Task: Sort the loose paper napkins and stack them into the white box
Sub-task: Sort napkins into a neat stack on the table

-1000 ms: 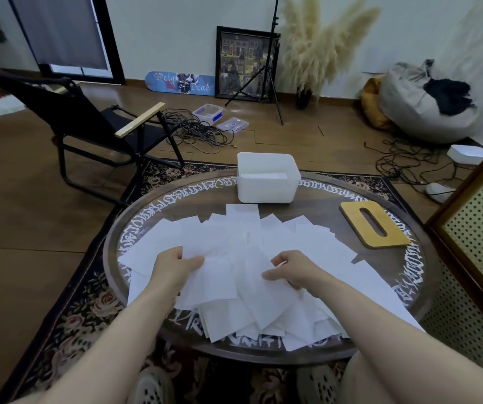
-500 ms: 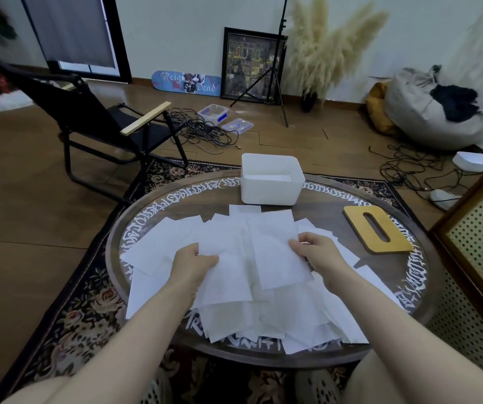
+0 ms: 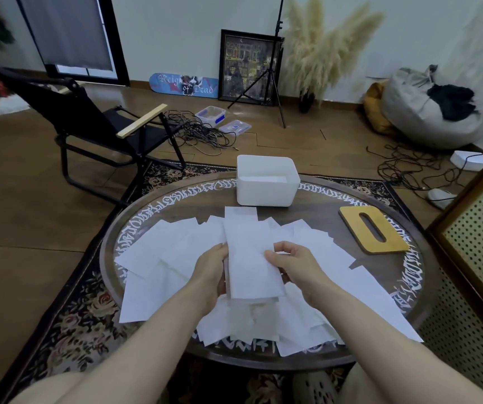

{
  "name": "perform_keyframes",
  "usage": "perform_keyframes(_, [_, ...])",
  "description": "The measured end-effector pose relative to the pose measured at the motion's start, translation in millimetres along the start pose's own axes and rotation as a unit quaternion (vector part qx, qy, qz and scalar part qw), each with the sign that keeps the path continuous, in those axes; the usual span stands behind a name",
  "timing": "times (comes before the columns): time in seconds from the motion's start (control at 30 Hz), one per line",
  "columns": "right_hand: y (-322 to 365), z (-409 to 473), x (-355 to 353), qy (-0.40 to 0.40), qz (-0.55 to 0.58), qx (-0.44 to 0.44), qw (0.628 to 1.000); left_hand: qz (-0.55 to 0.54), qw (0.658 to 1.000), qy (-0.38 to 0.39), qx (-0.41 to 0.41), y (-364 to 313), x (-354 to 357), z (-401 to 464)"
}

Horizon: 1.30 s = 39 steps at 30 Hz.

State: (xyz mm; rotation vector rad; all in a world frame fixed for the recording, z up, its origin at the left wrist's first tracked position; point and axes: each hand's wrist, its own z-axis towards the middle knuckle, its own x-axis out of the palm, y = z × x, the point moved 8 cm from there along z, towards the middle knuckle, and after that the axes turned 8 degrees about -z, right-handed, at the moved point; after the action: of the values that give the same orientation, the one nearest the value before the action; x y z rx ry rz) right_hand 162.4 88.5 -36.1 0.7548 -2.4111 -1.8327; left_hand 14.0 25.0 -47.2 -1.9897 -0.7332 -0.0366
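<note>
Many loose white paper napkins (image 3: 158, 252) lie spread over the near half of the round table (image 3: 316, 211). A small bundle of napkins (image 3: 249, 260) is held lifted above the pile. My left hand (image 3: 209, 269) grips its left edge and my right hand (image 3: 291, 262) pinches its right edge. The white box (image 3: 266, 193) stands at the far side of the table, beyond the pile, with some white napkins lying flat inside it.
A yellow wooden lid with a slot (image 3: 373, 230) lies on the table to the right of the box. A black folding chair (image 3: 94, 123) stands on the floor at the left. A perforated cabinet (image 3: 479, 243) borders the table's right side. Cables (image 3: 409, 167) lie on the floor behind.
Both hands have come together at the middle of the pile. The napkins they held apart are now gathered into one bundle, lifted between them.
</note>
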Motion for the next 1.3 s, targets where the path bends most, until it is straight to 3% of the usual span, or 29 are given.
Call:
perform_keyframes(0.33, [0.4,-1.3,-7.8,-0.016,-0.018,-0.004,1.0,0.013,1.0,0.021,-0.019,4.2,7.2,2.6])
perform_keyframes(0.6, [-2.0,-7.9,-22.4,-0.016,-0.055,0.007,0.998,0.064,0.997,0.009,0.049,4.5,16.3,5.7])
perform_keyframes(0.83, [-19.2,12.3,-103.0,-0.124,-0.15,0.027,0.981,0.084,0.995,-0.02,0.052,5.0,10.0,12.6])
perform_keyframes(1.07, [-69.0,13.2,-143.1,-0.041,-0.293,0.143,0.945,0.114,0.993,-0.026,0.03,7.8,-1.4,17.2])
perform_keyframes(1.3, [-86.4,15.1,-141.5,-0.065,-0.143,0.227,0.961,0.118,0.992,-0.021,0.026,11.6,7.3,16.9])
